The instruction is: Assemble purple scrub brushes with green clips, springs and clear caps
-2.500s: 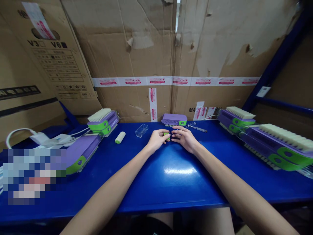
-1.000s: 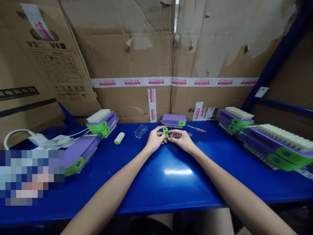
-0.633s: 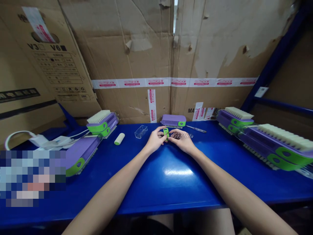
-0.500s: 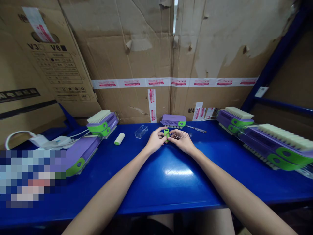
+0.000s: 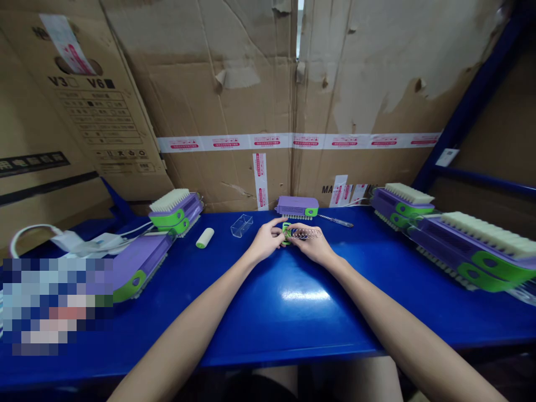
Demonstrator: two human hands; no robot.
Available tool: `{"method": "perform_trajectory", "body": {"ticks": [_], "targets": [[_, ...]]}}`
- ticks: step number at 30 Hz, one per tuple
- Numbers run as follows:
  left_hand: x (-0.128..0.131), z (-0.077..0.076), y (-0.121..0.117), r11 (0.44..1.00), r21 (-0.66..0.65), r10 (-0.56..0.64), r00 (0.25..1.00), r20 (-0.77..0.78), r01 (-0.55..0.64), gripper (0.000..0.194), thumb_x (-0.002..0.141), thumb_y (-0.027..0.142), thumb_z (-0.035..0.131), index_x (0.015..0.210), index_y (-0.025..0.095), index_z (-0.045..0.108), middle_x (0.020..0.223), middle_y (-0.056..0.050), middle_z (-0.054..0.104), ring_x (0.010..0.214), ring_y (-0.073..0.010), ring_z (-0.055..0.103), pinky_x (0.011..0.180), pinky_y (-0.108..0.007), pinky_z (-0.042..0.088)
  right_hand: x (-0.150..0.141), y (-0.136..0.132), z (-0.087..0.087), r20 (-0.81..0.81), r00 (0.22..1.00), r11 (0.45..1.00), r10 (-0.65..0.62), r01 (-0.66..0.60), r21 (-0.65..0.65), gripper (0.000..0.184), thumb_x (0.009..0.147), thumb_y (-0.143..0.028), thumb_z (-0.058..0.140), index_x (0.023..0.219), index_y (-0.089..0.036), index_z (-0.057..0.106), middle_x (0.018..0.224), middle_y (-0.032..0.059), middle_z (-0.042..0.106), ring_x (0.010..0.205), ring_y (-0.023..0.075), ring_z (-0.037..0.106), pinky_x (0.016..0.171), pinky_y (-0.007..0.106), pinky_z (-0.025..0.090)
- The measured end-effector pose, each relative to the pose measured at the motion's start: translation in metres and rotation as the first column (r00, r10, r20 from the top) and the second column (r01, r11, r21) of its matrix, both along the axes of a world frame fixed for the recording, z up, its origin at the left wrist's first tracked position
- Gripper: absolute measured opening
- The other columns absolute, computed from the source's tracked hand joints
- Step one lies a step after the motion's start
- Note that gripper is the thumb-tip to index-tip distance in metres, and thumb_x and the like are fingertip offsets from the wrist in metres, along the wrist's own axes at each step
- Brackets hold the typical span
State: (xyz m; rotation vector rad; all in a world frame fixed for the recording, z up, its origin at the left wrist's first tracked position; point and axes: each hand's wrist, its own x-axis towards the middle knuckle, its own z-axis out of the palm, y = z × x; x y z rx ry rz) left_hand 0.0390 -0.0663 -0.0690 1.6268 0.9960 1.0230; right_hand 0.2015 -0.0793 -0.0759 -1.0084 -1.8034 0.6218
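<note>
Over the middle of the blue table, my left hand [image 5: 267, 240] pinches a small green plastic piece [image 5: 286, 225] between thumb and fingers. My right hand [image 5: 315, 245] is closed against the other side of that piece, its fingertips touching it. A thin wire coil [image 5: 307, 233], like a spring, stretches from the green piece across the back of my right fingers. Whether those fingers grip the coil's end or the green piece is hard to see. Just behind the hands lies a purple and green brush [image 5: 297, 206], bristles down, with a screwdriver [image 5: 336, 220] beside it.
A clear plastic box [image 5: 242, 225] and a cream cylinder with a green end [image 5: 205, 238] lie left of my hands. More purple brushes stand stacked at the left [image 5: 173, 212] and right [image 5: 473, 251], some with white cables. Cardboard [image 5: 226, 111] walls the back.
The green piece has turned in my fingers and now shows a narrower side. The coil's free end has drawn slightly left. Both hands stay in nearly the same place.
</note>
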Motion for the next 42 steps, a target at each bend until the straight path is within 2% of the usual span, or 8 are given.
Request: {"method": "perform_trajectory", "body": {"ticks": [8,12,15,19,26,33,40,42], "targets": [[0.000,0.000,0.001,0.999,0.000,-0.052,0.998,-0.041,0.052,0.046,0.075,0.009,0.055,0.121,0.011,0.052,0.071,-0.002,0.064,0.056,-0.0093,0.060,0.051,-0.018,0.046,0.001,0.004,-0.005,0.029,1.000,1.000,-0.003,0.002,0.031,0.020,0.076,-0.028,0.061,0.094,-0.023,0.068,0.079,0.0011,0.071,0.069,0.0176,0.065,0.069,0.029,0.048],[0.002,0.000,0.001,1.000,0.012,-0.025,0.999,-0.046,0.026,0.043,0.074,0.008,0.054,0.117,0.010,0.055,0.069,-0.002,0.064,0.054,-0.0088,0.059,0.050,-0.018,0.046,0.002,0.006,-0.008,0.024,1.000,0.999,-0.010,0.009,0.040,0.019,0.075,-0.028,0.063,0.093,-0.023,0.068,0.081,0.0015,0.071,0.073,0.0185,0.066,0.067,0.028,0.048],[0.002,0.001,0.001,1.000,0.017,0.003,0.998,-0.060,-0.002,0.042,0.075,0.008,0.053,0.117,0.010,0.055,0.070,-0.002,0.065,0.053,-0.0088,0.058,0.049,-0.018,0.046,0.002,0.006,-0.007,0.045,0.999,0.998,-0.007,0.004,0.066,0.026,0.075,-0.027,0.063,0.101,-0.022,0.067,0.087,0.0026,0.072,0.075,0.0183,0.066,0.067,0.027,0.050],[0.001,0.001,0.002,1.000,0.025,0.009,0.997,-0.080,-0.007,0.042,0.076,0.009,0.051,0.118,0.009,0.054,0.068,-0.002,0.064,0.053,-0.0092,0.057,0.049,-0.019,0.046,0.003,0.004,-0.004,0.109,0.994,0.991,0.018,-0.033,0.129,0.031,0.076,-0.023,0.060,0.106,-0.020,0.066,0.095,0.0048,0.072,0.081,0.0188,0.068,0.073,0.028,0.051],[-0.003,0.002,0.003,0.998,-0.006,-0.063,0.996,-0.067,0.063,0.041,0.079,0.010,0.049,0.120,0.009,0.053,0.064,-0.001,0.063,0.053,-0.0094,0.058,0.053,-0.020,0.047,0.003,0.004,-0.004,0.123,0.992,0.992,0.005,-0.021,0.124,0.021,0.078,-0.023,0.060,0.098,-0.020,0.066,0.087,0.0031,0.073,0.076,0.0180,0.068,0.070,0.027,0.051],[-0.001,0.012,-0.004,0.993,-0.083,-0.090,0.995,-0.045,0.086,0.047,0.074,0.004,0.057,0.120,0.009,0.052,0.073,-0.001,0.064,0.058,-0.0092,0.061,0.056,-0.020,0.046,0.002,0.003,-0.002,0.205,0.978,0.987,-0.042,0.009,0.159,0.016,0.078,-0.021,0.060,0.093,-0.019,0.065,0.085,0.0032,0.072,0.074,0.0178,0.067,0.067,0.026,0.049],[-0.001,0.011,-0.003,0.995,-0.083,-0.064,0.997,-0.052,0.059,0.046,0.074,0.005,0.057,0.119,0.010,0.052,0.072,-0.002,0.065,0.055,-0.0097,0.060,0.053,-0.020,0.044,0.004,0.001,0.001,0.241,0.970,0.992,0.021,-0.051,0.118,0.026,0.076,-0.015,0.058,0.101,-0.019,0.065,0.083,0.0032,0.072,0.066,0.0160,0.065,0.062,0.025,0.049],[-0.002,0.009,-0.001,0.995,-0.088,-0.062,0.996,-0.058,0.057,0.047,0.074,0.006,0.058,0.120,0.010,0.051,0.073,-0.003,0.066,0.056,-0.0109,0.061,0.052,-0.020,0.043,0.005,0.001,0.002,0.254,0.967,0.990,0.033,-0.066,0.123,0.026,0.076,-0.014,0.057,0.100,-0.019,0.065,0.087,0.0039,0.072,0.071,0.0166,0.066,0.064,0.025,0.049]]}}
